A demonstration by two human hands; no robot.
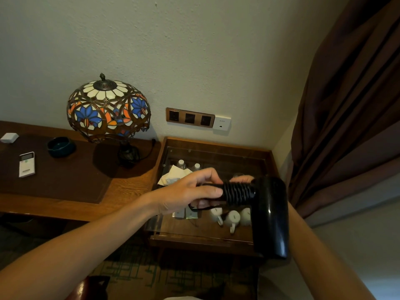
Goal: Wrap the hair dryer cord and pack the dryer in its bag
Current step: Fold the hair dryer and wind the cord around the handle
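Observation:
A black hair dryer (270, 217) hangs in the air above the glass-topped side table, its handle pointing left and its barrel pointing down toward me. The black cord (237, 192) is wound in tight turns around the handle. My left hand (188, 191) grips the handle's left end, with a loose loop of cord hanging below its fingers. My right hand (242, 179) is mostly hidden behind the dryer; only fingertips show over the handle near the body. No bag is recognisable in view.
A glass-topped side table (216, 146) holds bottles, white mugs (232, 217) and paper sachets. A stained-glass lamp (108, 109), a dark ashtray (61, 146) and a white remote (26, 164) stand on the desk at left. Wall sockets (190, 118) sit above; a brown curtain (350, 105) hangs at right.

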